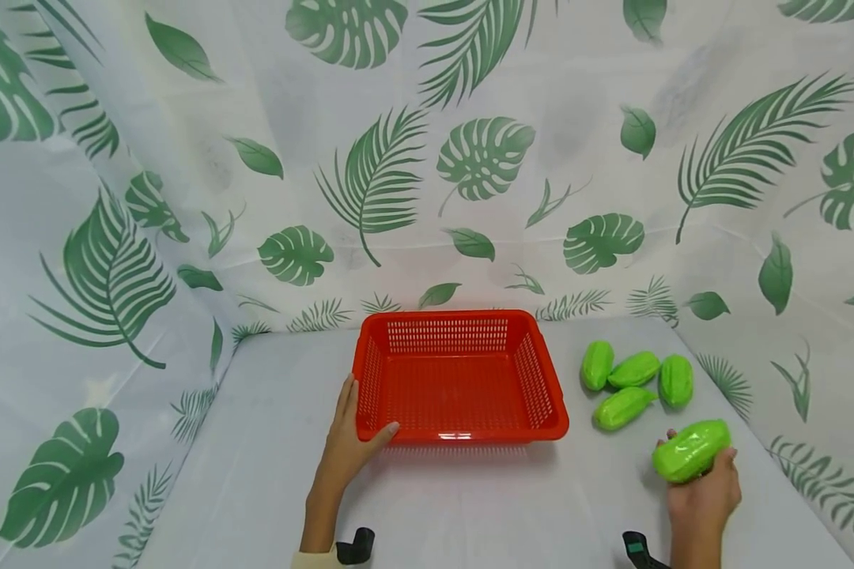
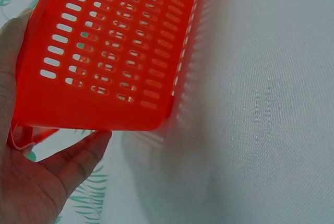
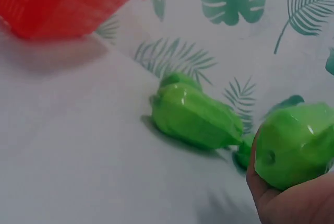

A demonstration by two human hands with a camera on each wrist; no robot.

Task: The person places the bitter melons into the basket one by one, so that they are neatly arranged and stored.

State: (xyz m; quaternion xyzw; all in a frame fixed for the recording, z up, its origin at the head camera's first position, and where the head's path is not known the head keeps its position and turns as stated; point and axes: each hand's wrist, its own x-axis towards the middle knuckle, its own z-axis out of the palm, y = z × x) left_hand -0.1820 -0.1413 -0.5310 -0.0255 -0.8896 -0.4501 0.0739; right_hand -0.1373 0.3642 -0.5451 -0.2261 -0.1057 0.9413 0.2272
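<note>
A red plastic basket (image 1: 455,435) with slotted walls stands on the table, nothing inside it. My left hand (image 1: 349,442) spans its front left corner, fingers straight along the left side and thumb over the front rim. In the left wrist view those fingers (image 2: 78,164) touch the basket's outer wall (image 2: 78,106). At the right, my right hand (image 1: 708,486) grips a glossy green ridged fruit (image 1: 692,450), held above the table. The right wrist view shows this fruit (image 3: 292,145) with its rounded end towards the camera; the fingers behind it are mostly hidden.
Several more green fruits (image 1: 622,407) lie in a loose group right of the basket, beyond my right hand. A white cloth with green leaf prints (image 1: 484,158) rises behind and at both sides of the white tabletop (image 1: 270,442).
</note>
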